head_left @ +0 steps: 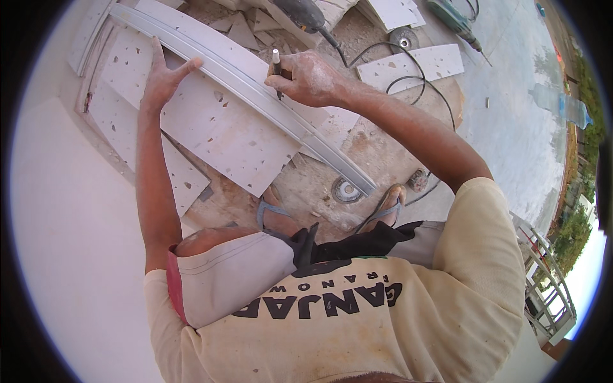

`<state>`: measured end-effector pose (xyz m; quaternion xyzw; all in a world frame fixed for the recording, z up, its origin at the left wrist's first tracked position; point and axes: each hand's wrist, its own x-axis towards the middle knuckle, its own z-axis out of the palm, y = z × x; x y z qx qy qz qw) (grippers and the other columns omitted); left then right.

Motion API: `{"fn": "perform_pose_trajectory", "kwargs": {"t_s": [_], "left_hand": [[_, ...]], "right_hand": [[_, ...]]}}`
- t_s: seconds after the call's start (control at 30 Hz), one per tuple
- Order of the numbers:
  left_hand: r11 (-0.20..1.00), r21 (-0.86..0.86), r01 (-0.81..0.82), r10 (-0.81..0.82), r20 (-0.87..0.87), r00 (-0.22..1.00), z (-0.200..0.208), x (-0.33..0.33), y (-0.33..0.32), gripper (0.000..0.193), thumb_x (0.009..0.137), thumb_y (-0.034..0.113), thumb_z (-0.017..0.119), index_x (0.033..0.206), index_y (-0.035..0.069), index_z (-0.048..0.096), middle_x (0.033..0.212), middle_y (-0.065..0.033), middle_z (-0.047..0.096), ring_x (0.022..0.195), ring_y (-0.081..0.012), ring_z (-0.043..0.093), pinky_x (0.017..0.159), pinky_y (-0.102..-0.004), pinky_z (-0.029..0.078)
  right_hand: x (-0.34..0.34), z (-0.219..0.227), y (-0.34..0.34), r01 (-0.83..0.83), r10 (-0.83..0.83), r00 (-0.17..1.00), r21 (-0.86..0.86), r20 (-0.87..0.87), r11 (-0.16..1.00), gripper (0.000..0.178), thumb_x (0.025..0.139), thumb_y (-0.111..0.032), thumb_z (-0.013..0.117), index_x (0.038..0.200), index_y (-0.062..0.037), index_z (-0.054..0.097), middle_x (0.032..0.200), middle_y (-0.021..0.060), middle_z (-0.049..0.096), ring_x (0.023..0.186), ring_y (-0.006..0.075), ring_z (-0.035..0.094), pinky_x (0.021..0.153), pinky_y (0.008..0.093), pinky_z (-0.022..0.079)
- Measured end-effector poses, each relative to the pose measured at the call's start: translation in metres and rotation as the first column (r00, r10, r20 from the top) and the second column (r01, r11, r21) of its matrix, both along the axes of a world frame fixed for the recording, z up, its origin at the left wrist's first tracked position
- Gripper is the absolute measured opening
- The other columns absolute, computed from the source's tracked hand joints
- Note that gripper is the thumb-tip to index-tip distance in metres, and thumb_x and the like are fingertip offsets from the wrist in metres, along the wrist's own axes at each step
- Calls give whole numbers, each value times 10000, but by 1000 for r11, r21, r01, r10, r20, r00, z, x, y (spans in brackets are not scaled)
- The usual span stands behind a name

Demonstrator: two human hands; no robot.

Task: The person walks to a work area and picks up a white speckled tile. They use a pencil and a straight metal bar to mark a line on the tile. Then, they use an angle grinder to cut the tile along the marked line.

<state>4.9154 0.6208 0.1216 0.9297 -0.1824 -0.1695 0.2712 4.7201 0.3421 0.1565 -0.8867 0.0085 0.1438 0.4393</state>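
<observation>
A long silvery metal straightedge (255, 101) lies diagonally across white tile slabs speckled with brown and grey chips. My left hand (163, 82) rests against its lower edge, thumb and fingers spread, on a speckled slab (223, 131). Beyond the straightedge, my right hand (311, 78) is closed around a dark marker pen (276, 62) with a white end. The pen is held nearly upright near the bar's far side. Whether its tip touches the slab below I cannot tell.
A grinder (300, 14) lies at the top, its black cable (421, 80) curling right. A power drill (454, 24) sits at upper right. Cutting discs (347, 190) and broken tile pieces (239, 32) are scattered on the dusty floor. A white wall (70, 223) curves along the left.
</observation>
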Motion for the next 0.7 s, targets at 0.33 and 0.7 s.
{"fn": "perform_pose_trajectory", "kwargs": {"t_s": [0.33, 0.7], "left_hand": [[1000, -9, -4, 4, -38, 999, 10, -3, -7, 1472, 634, 697, 843, 1593, -45, 10, 1622, -307, 204, 1517, -389, 235, 1231, -432, 255], [955, -173, -239, 251, 47, 967, 20, -66, -32, 1193, 780, 611, 791, 1539, -98, 205, 1502, -336, 388, 1412, -432, 404, 1148, -483, 377]], "right_hand": [[29, 1, 19, 85, -114, 932, 97, 344, 992, 251, 995, -267, 630, 1132, -73, 712, 1045, 157, 722, 819, 275, 718, 762, 415, 562], [-126, -8, 21, -32, 54, 983, -122, 178, 992, 502, 875, -257, 715, 1280, -47, 505, 1202, 201, 527, 1048, 388, 616, 880, 489, 529]]}}
